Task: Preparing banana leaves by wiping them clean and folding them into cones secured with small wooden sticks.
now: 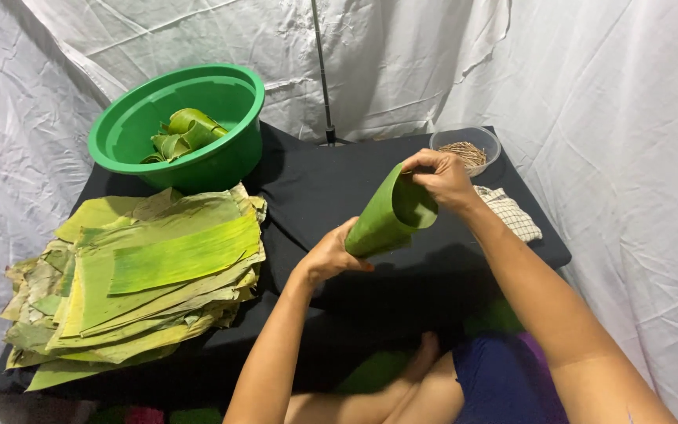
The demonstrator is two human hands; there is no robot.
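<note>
Holding a banana leaf rolled into a cone (390, 216), the person keeps it raised above the black surface (323, 196). The left hand (331, 255) is wrapped around the narrow lower end, while the right hand (441, 177) pinches the rim of the wide open end. Just beyond the right hand sits a clear bowl of thin sticks (466, 149), with a checked cloth (508, 212) beside that wrist. Left of the left hand lies a stack of flat banana leaves (143, 283); farther off stands a green basin (178, 126) holding folded leaves (184, 133).
</note>
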